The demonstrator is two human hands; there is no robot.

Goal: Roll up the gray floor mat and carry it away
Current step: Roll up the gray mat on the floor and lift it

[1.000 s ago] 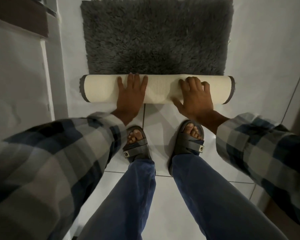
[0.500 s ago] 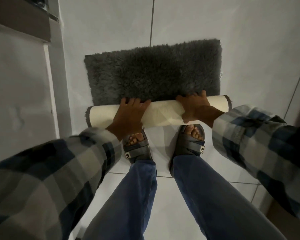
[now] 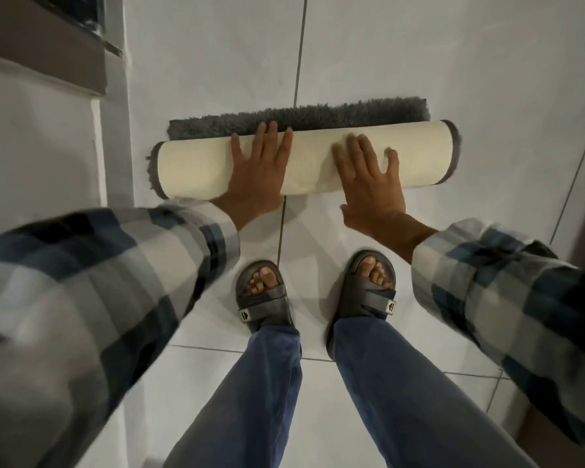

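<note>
The gray floor mat (image 3: 304,162) lay on the tiled floor (image 3: 419,62), almost fully rolled. The roll showed its cream backing outward. Its long axis ran left to right across the view, square to the person's stance, with the right end tilted slightly away. Only a narrow strip of gray pile remained flat on the floor along the roll's far side.

The left hand (image 3: 255,173) rested palm down on the roll, left of its middle, fingers extended and slightly spread, tips at the far crest where the pile began. The right hand (image 3: 368,184) lay palm down right of the middle, fingers splayed wider, heel of the palm hanging off the near side over the floor. Neither hand gripped; both pressed flat. The right hand was somewhat blurred, so exact finger contact could not be read there.

The roll sat directly beneath both palms, with the unrolled remainder just beyond the fingertips. Both hands seemed about equally placed; the left end of the roll lay near the wall base (image 3: 115,130), the right end on open floor. The sandals (image 3: 314,292) stood apart from the roll on its near side.

Judgement: one short push away from the body should close the last strip. After that, the hands would need to wrap around the roll to lift it. The loose outer edge might spring open if pressure is released.
</note>
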